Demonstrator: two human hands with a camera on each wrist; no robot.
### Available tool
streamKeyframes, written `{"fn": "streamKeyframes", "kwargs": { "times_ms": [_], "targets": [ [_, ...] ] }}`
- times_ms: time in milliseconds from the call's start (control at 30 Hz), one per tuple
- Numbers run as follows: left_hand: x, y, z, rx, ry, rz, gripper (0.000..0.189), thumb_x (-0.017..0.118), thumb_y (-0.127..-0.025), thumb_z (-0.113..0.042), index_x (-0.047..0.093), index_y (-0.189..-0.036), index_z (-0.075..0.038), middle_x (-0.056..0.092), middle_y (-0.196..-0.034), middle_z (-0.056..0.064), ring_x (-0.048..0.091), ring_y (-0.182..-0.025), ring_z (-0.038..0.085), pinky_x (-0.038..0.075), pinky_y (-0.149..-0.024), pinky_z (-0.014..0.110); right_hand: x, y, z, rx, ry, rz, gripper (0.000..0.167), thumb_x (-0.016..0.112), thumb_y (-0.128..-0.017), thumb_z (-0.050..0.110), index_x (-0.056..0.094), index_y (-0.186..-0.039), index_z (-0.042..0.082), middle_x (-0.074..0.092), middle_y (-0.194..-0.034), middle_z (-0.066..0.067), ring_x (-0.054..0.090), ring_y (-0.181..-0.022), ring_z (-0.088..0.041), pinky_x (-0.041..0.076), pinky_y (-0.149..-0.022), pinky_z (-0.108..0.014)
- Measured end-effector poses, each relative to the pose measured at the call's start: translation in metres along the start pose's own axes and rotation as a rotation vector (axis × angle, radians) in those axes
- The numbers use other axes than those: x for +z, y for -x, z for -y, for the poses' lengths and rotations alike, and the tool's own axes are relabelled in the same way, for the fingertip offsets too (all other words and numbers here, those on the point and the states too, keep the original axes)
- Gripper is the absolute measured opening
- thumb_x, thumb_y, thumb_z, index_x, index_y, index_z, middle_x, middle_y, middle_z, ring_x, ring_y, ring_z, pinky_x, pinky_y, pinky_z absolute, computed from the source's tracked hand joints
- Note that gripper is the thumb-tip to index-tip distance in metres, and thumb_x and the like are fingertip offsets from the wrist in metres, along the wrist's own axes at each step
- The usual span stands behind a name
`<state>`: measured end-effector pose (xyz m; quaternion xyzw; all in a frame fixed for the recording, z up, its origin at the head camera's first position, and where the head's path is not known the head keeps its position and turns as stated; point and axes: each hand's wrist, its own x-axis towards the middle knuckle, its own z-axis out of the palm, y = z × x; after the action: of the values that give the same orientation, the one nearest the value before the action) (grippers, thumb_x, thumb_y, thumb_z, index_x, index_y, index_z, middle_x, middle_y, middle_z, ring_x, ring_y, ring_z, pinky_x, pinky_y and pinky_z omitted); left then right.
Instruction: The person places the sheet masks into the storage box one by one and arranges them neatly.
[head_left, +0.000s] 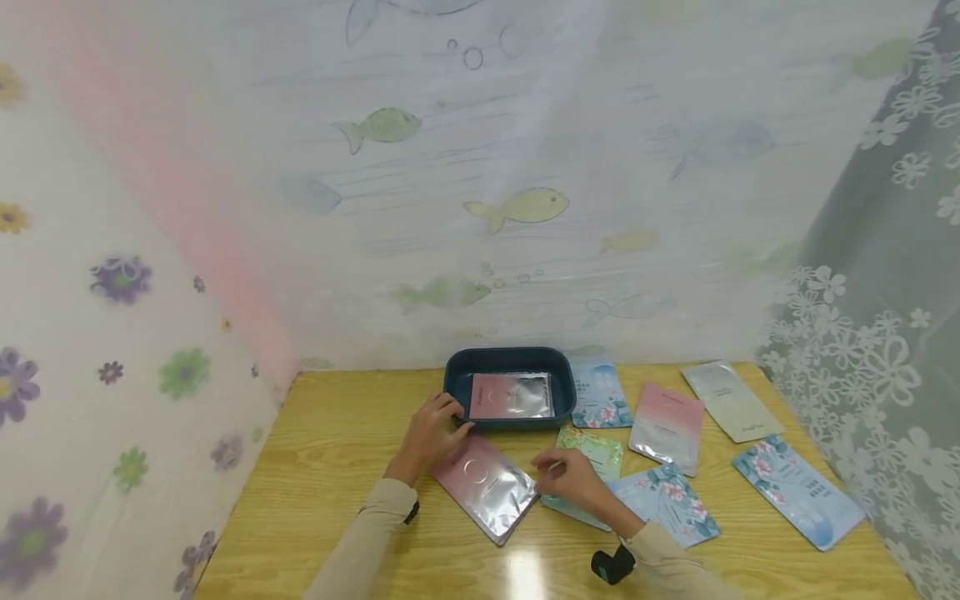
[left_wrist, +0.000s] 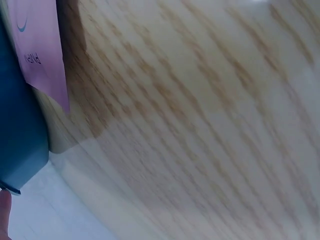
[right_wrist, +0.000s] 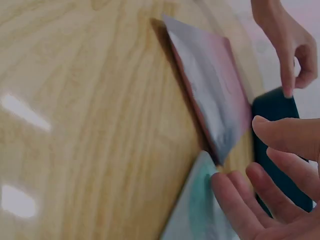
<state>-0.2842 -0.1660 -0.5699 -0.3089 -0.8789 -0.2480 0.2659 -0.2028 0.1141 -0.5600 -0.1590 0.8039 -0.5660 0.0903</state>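
On the wooden table point(head_left: 352, 412), a dark tub point(head_left: 510, 360) is set at eleven o'clock, a pink packet point(head_left: 491, 493) at nine. Three flowery blue packets point(head_left: 798, 492) are laid toward one and three, another pink packet point(head_left: 669, 425) and a cream packet point(head_left: 733, 402) at two, a green packet point(head_left: 600, 452) near the middle.

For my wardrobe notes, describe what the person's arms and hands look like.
The left sleeve and right sleeve are long and plain beige. The left hand and right hand are ungloved. A black device sits at the right wrist; a dark piece shows at the left.
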Motion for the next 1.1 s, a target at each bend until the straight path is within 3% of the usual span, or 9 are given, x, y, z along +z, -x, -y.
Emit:
{"fn": "streamKeyframes", "kwargs": {
  "times_ms": [167,367,500,667,867,1100],
  "targets": [
    [0.001,-0.002,0.001,0.0,0.012,-0.002,0.02,0.081,-0.075,-0.022,0.064,-0.078,-0.011,0.055,-0.084,-0.002,0.049,-0.081,0.015,0.049,-0.069,0.03,0.012,0.004,-0.002,-0.021,0.042,-0.053,0.027,0.077,-0.073,-0.003,0.067,-0.097,-0.009,0.065,-0.091,-0.021,0.063,-0.079,-0.033,0.051,-0.065,-0.025],
    [0.001,-0.001,0.002,-0.023,0.048,-0.022,0.021,0.082,-0.073,-0.019,0.063,-0.077,-0.01,0.055,-0.084,-0.002,0.05,-0.082,0.016,0.05,-0.071,0.032,0.026,0.002,-0.004,-0.034,0.125,-0.198,0.026,0.08,-0.062,-0.008,0.068,-0.085,-0.006,0.066,-0.078,-0.016,0.064,-0.068,-0.03,0.05,-0.058,-0.023],
    [0.001,-0.001,0.003,-0.031,0.058,-0.033,0.022,0.082,-0.073,-0.02,0.063,-0.076,-0.011,0.055,-0.083,-0.002,0.05,-0.083,0.016,0.05,-0.073,0.033,0.034,-0.001,-0.006,-0.007,0.161,-0.287,0.03,0.08,-0.056,-0.011,0.067,-0.082,-0.005,0.065,-0.075,-0.014,0.063,-0.065,-0.026,0.049,-0.056,-0.023],
    [0.004,0.0,0.004,-0.029,0.061,-0.03,0.023,0.082,-0.073,-0.022,0.063,-0.076,-0.011,0.056,-0.083,-0.002,0.049,-0.083,0.016,0.049,-0.072,0.032,0.043,-0.003,-0.005,0.051,0.164,-0.369,0.03,0.081,-0.058,-0.007,0.068,-0.085,-0.004,0.065,-0.074,-0.01,0.062,-0.065,-0.021,0.049,-0.057,-0.025],
    [0.006,0.002,0.004,-0.049,0.061,-0.026,0.023,0.083,-0.071,-0.021,0.063,-0.075,-0.012,0.056,-0.083,-0.002,0.049,-0.082,0.016,0.049,-0.072,0.032,0.055,-0.008,-0.004,0.078,0.143,-0.419,0.031,0.084,-0.06,-0.003,0.067,-0.086,-0.005,0.063,-0.073,-0.009,0.058,-0.066,-0.018,0.048,-0.058,-0.026],
    [0.005,0.001,0.003,-0.05,0.062,-0.041,0.023,0.083,-0.07,-0.021,0.062,-0.076,-0.012,0.055,-0.084,-0.004,0.049,-0.083,0.015,0.049,-0.073,0.032,0.059,-0.015,-0.002,0.042,0.156,-0.42,0.026,0.077,-0.057,-0.014,0.066,-0.078,-0.004,0.063,-0.069,-0.01,0.057,-0.061,-0.016,0.047,-0.055,-0.025]
  ]
}}
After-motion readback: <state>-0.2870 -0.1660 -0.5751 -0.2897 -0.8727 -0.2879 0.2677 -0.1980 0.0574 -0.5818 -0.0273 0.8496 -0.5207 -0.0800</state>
